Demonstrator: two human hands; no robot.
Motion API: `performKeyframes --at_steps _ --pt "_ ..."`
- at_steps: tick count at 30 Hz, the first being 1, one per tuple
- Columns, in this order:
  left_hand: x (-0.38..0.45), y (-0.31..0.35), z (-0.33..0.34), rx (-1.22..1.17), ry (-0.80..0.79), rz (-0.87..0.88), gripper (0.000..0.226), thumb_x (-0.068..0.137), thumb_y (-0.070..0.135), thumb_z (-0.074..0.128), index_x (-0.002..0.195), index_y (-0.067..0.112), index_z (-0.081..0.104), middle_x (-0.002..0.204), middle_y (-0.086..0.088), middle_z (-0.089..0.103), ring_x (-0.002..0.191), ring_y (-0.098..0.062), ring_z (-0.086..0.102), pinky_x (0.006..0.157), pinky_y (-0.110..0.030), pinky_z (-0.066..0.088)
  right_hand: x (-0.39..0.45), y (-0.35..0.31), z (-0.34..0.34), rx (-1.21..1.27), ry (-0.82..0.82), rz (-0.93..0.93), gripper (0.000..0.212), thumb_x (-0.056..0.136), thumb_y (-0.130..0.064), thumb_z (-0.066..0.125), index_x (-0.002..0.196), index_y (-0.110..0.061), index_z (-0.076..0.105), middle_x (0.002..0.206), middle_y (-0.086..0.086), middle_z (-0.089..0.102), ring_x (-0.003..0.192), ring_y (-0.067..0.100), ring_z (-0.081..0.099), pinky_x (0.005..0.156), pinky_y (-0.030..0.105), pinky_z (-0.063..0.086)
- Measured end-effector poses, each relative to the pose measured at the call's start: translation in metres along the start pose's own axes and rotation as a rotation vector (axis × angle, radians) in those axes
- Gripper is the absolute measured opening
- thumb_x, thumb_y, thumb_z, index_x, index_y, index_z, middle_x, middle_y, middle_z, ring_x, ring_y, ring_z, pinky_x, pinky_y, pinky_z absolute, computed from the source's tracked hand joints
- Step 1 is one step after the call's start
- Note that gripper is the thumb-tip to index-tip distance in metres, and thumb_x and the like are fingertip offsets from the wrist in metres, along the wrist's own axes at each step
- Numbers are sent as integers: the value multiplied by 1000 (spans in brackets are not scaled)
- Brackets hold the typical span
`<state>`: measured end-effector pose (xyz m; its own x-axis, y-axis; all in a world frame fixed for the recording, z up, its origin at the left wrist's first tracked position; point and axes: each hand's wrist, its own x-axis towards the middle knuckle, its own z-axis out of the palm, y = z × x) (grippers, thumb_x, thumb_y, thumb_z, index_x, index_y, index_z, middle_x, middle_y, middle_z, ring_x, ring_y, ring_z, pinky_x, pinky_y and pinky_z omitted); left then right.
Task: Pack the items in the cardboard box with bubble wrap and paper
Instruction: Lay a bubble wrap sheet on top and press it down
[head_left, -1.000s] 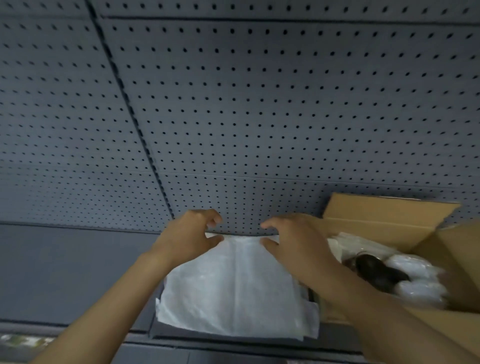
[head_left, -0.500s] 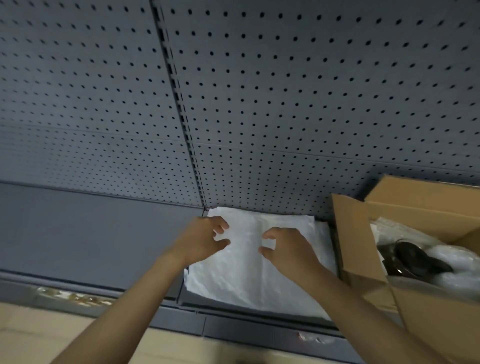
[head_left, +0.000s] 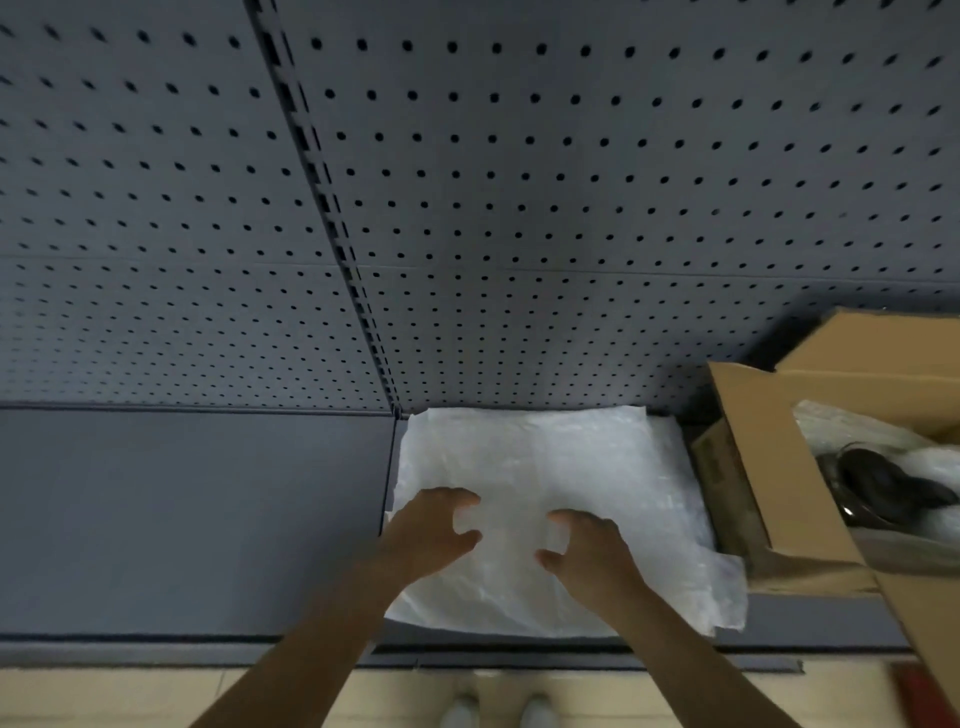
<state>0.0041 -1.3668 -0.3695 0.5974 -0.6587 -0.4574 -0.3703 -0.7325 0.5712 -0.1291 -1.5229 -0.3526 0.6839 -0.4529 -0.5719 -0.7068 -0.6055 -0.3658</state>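
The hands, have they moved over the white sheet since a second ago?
Yes. Both hands came back from the white sheet's far edge toward its near edge.

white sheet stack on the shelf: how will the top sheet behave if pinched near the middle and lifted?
The white sheet stack looks thin and crinkled, so a lifted sheet will probably drape limp. Its near right corner already overhangs the shelf edge and sags, suggesting it's light and easily shifted. Several layers show at the edges, so the left hand and right hand may lift more than one.
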Motion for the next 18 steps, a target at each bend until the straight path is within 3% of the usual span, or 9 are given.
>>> performKeyframes --at_steps 8,11,13,14,16,18 --pt "-14 -49 -17 73 98 -40 45 87 35 64 131 28 54 135 8 54 125 -11 48 107 -28 38 11 -28 53 25 -4 -134 57 82 -43 65 134 -24 52 134 -2 57 121 24 52 105 38 44" --pt "-20 -66 -31 72 117 -77 42 87 32 66 127 27 57 131 7 57 123 -12 50 106 -28 39 8 -49 53 192 -9 -171 51 82 -35 69 130 -21 57 131 -3 59 120 17 54 105 25 41" --pt "-23 -73 -39 50 155 -72 36 86 30 66 122 27 61 127 6 61 119 -13 54 104 -29 41 8 -50 43 306 101 -155 40 83 -22 71 122 -16 63 122 -3 64 110 9 59 97 15 40" --pt "-25 -76 -43 52 189 -68 34 86 28 66 120 27 62 124 6 63 116 -14 57 102 -29 43 7 -48 35 336 201 -132 36 82 -18 72 118 -15 65 118 -2 66 106 8 60 97 16 41" --pt "-30 -79 -50 109 281 -84 33 86 26 66 119 25 64 123 6 64 112 -16 59 100 -31 45 10 -32 18 357 407 -32 35 80 -16 75 114 -14 67 116 3 68 106 15 63 101 27 45" --pt "-33 -85 -55 132 387 -142 37 84 21 66 121 20 63 125 -1 62 112 -23 58 100 -39 46 14 -13 -1 361 463 195 47 76 -27 78 120 -15 63 124 10 64 113 27 60 101 38 46"
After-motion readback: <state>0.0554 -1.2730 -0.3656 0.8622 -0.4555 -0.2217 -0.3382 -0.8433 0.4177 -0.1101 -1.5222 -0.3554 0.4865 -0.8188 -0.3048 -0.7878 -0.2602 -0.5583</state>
